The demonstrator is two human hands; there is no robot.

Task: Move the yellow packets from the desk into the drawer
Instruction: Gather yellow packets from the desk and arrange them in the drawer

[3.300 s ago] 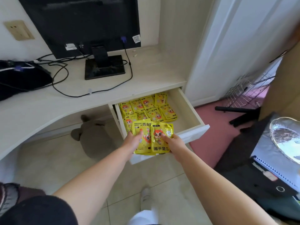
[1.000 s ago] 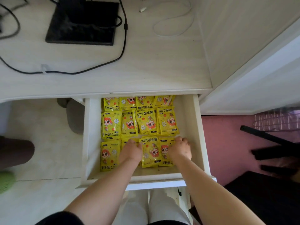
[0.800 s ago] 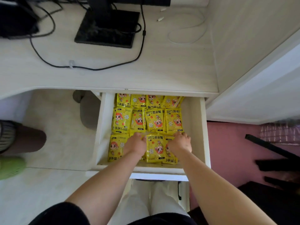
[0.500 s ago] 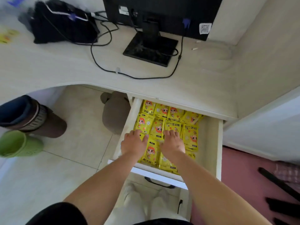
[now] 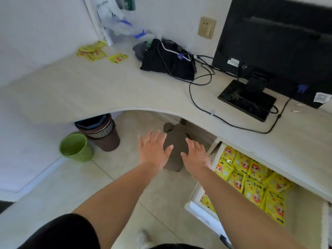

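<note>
Both hands are hanging in mid-air, holding nothing at all. The left hand (image 5: 154, 150) and the right hand (image 5: 195, 157) are both palm-down with fingers spread, side by side but not touching. Right under them and poking out a bit past the fingertips, a grey plush (image 5: 175, 146) is lying on the floor (can't tell what animal).

The drawer (image 5: 203, 214) is standing open just right of the right hand and a bit nearer the person. The right forearm is crossing over its front left corner. Yellow packets (image 5: 255, 184) are lying inside in overlapping rows, covering most of the part that's showing.

More are lying on the desk (image 5: 89, 87). A little heap (image 5: 92, 51) is sitting far ahead and left of the left hand, up by the wall, and one loose packet (image 5: 118, 58) is lying just right of it.

A black bag (image 5: 168, 63) is sitting well ahead of both hands, and the monitor (image 5: 276, 38) is standing far ahead and right of the right hand. Left of the left hand, a green bin (image 5: 75, 147) and a brown bin (image 5: 102, 133) are standing on the floor right beside each other.
</note>
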